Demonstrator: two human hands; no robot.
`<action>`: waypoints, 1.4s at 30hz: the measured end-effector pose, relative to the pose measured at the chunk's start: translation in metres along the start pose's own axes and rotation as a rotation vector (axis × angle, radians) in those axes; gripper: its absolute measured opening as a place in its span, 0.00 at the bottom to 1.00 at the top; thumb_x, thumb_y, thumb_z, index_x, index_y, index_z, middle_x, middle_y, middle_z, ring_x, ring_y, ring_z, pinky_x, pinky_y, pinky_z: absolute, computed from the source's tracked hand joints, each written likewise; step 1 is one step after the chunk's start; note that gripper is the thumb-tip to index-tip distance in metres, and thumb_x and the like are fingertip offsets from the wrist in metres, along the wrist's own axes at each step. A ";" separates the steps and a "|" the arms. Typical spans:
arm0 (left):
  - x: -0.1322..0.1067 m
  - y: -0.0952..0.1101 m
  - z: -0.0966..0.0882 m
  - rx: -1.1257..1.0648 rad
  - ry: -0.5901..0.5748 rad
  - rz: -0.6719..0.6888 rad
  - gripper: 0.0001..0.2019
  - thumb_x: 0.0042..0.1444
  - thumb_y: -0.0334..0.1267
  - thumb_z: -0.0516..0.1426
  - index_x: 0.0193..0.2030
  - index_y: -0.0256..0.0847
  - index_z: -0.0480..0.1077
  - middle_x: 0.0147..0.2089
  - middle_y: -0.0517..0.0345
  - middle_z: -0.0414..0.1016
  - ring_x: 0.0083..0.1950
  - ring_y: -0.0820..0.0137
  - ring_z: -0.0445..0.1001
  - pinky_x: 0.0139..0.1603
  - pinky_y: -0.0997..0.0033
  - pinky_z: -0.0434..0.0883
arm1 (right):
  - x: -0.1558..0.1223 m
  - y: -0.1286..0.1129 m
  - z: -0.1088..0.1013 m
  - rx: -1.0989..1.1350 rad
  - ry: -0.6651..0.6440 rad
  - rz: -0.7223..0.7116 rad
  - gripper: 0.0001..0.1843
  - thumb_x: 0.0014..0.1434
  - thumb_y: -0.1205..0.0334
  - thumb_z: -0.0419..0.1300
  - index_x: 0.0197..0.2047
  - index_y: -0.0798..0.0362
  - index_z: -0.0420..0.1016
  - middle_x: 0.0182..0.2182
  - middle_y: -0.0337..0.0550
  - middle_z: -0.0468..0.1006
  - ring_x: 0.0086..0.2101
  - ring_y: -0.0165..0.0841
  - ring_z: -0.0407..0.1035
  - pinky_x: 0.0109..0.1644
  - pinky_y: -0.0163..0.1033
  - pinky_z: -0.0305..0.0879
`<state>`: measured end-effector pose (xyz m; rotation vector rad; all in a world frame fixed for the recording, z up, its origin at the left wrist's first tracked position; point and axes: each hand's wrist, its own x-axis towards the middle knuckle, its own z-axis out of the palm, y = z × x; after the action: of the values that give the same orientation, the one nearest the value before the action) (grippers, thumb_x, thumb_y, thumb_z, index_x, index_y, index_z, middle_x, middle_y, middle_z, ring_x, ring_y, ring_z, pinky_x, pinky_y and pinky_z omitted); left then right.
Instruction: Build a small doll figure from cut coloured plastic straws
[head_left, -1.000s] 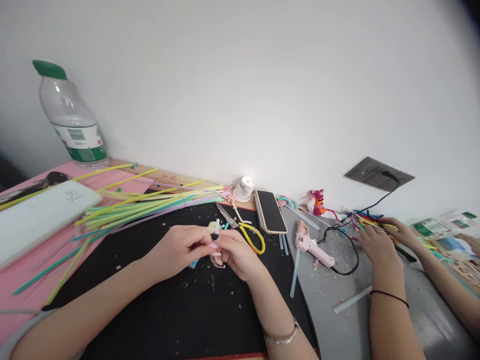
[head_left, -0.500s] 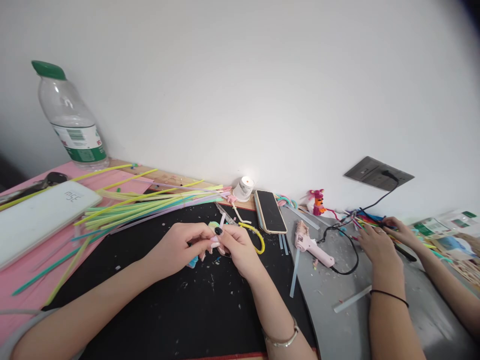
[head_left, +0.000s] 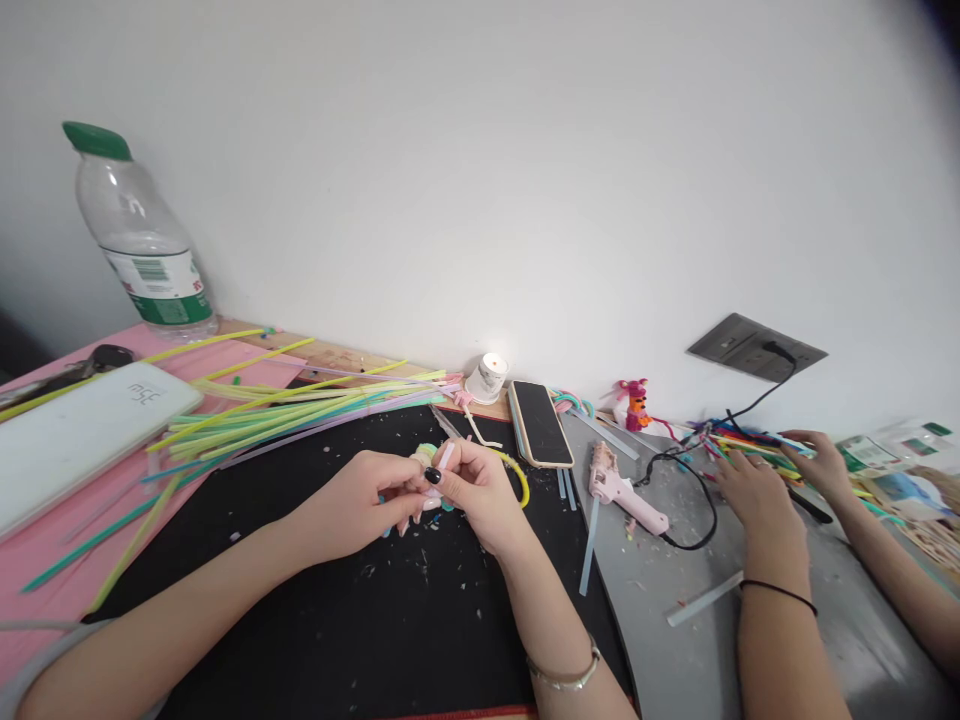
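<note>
My left hand (head_left: 358,505) and my right hand (head_left: 478,487) meet over the black mat (head_left: 330,620). Both pinch a short pink straw piece (head_left: 444,458) between thumbs and fingers, with pale green and blue bits half hidden under the fingers. Just behind my right hand lie the yellow-handled scissors (head_left: 510,466), partly covered by it. A long bundle of yellow, green and purple straws (head_left: 300,405) fans out to the left behind my left hand.
A water bottle (head_left: 142,240) and a white power bank (head_left: 75,425) sit at the left. A lit candle (head_left: 488,377), phone (head_left: 541,422) and pink glue gun (head_left: 626,490) with its black cord lie right of my hands. Another person's hands (head_left: 757,490) sort coloured straws at far right.
My hands have turned the small straw piece and shifted slightly up the mat, now covering more of the scissors. The other person's far hand has lifted and moved right along their straws.
</note>
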<state>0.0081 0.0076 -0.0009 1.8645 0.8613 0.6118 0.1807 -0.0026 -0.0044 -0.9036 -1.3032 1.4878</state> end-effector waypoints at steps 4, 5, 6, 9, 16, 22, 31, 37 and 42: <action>0.000 -0.002 0.001 0.013 0.035 0.025 0.12 0.59 0.38 0.54 0.24 0.39 0.65 0.22 0.63 0.71 0.23 0.75 0.72 0.26 0.78 0.68 | 0.000 0.004 0.003 0.044 0.011 0.064 0.21 0.47 0.50 0.69 0.25 0.53 0.63 0.22 0.32 0.63 0.21 0.23 0.52 0.22 0.31 0.45; -0.001 -0.003 0.001 0.017 0.044 0.032 0.13 0.59 0.38 0.54 0.24 0.39 0.65 0.22 0.64 0.71 0.23 0.75 0.72 0.26 0.78 0.67 | 0.000 0.004 0.004 0.043 0.017 0.086 0.21 0.48 0.50 0.69 0.25 0.53 0.62 0.22 0.32 0.62 0.20 0.22 0.52 0.21 0.30 0.45; -0.001 -0.003 0.001 0.022 0.053 0.040 0.13 0.59 0.37 0.54 0.24 0.39 0.65 0.21 0.64 0.71 0.22 0.75 0.72 0.26 0.79 0.67 | -0.001 0.004 0.004 0.036 0.021 0.102 0.21 0.48 0.49 0.69 0.27 0.52 0.62 0.22 0.31 0.62 0.20 0.22 0.52 0.21 0.30 0.45; -0.001 -0.004 0.001 0.047 0.060 0.070 0.12 0.58 0.36 0.54 0.24 0.39 0.67 0.21 0.64 0.72 0.22 0.75 0.72 0.25 0.79 0.66 | -0.002 0.000 0.002 -0.001 0.008 0.114 0.21 0.48 0.49 0.68 0.32 0.51 0.62 0.23 0.30 0.63 0.20 0.22 0.52 0.21 0.29 0.46; 0.000 -0.001 0.000 0.077 0.046 0.073 0.11 0.58 0.38 0.55 0.25 0.39 0.69 0.21 0.63 0.74 0.22 0.75 0.72 0.25 0.79 0.66 | -0.002 -0.004 -0.008 -0.331 -0.182 0.067 0.22 0.62 0.45 0.54 0.24 0.53 0.60 0.20 0.32 0.58 0.22 0.25 0.50 0.24 0.33 0.46; 0.001 -0.001 0.003 -0.038 0.077 -0.006 0.11 0.57 0.42 0.56 0.27 0.40 0.65 0.23 0.63 0.72 0.23 0.74 0.71 0.22 0.77 0.67 | -0.001 0.001 -0.001 -0.474 0.003 -0.124 0.19 0.63 0.52 0.53 0.23 0.52 0.59 0.22 0.34 0.57 0.25 0.27 0.51 0.28 0.33 0.50; -0.001 0.003 0.004 0.065 0.135 0.059 0.10 0.59 0.37 0.53 0.27 0.40 0.67 0.24 0.64 0.71 0.23 0.75 0.70 0.26 0.77 0.67 | -0.002 0.001 -0.004 -0.462 -0.002 -0.126 0.16 0.62 0.57 0.54 0.24 0.53 0.61 0.21 0.33 0.57 0.24 0.27 0.51 0.28 0.34 0.49; -0.001 -0.004 0.002 0.201 0.118 0.095 0.09 0.60 0.38 0.53 0.29 0.40 0.68 0.24 0.63 0.71 0.25 0.74 0.69 0.27 0.77 0.64 | -0.003 0.000 -0.005 -0.487 0.028 -0.137 0.09 0.60 0.63 0.55 0.28 0.52 0.62 0.25 0.34 0.61 0.26 0.27 0.54 0.30 0.33 0.53; -0.001 -0.006 0.004 0.196 0.113 0.097 0.10 0.60 0.40 0.54 0.29 0.40 0.69 0.24 0.64 0.71 0.25 0.75 0.69 0.28 0.78 0.63 | -0.002 -0.001 -0.006 -0.515 0.024 -0.216 0.12 0.61 0.63 0.55 0.26 0.52 0.61 0.28 0.37 0.62 0.30 0.29 0.58 0.33 0.34 0.55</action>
<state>0.0084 0.0067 -0.0082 2.0743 0.9368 0.7203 0.1870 -0.0028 -0.0040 -1.0563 -1.7452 0.9844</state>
